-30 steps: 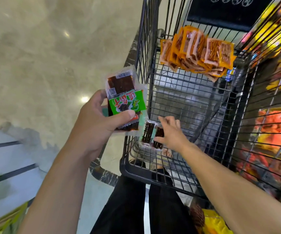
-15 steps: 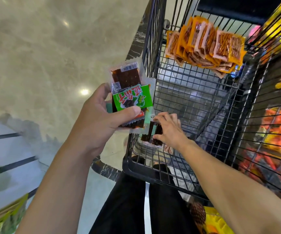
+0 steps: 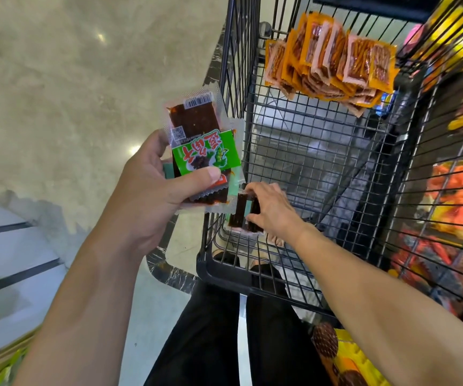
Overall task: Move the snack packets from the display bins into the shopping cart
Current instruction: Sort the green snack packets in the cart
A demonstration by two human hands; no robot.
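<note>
Here, over pale marble floor, left fingers clasp green-labelled packets; right fingers pinch dark packets in the cart.

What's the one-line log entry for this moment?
left hand: holds green-labelled clear snack packets | right hand: grips dark clear packet at black wire cart

Green-labelled packets beside black wire cart

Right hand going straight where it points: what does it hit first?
Probably the cart's left wall, just past the packet the right hand holds; left hand's stack is close by, depth unclear.
</note>
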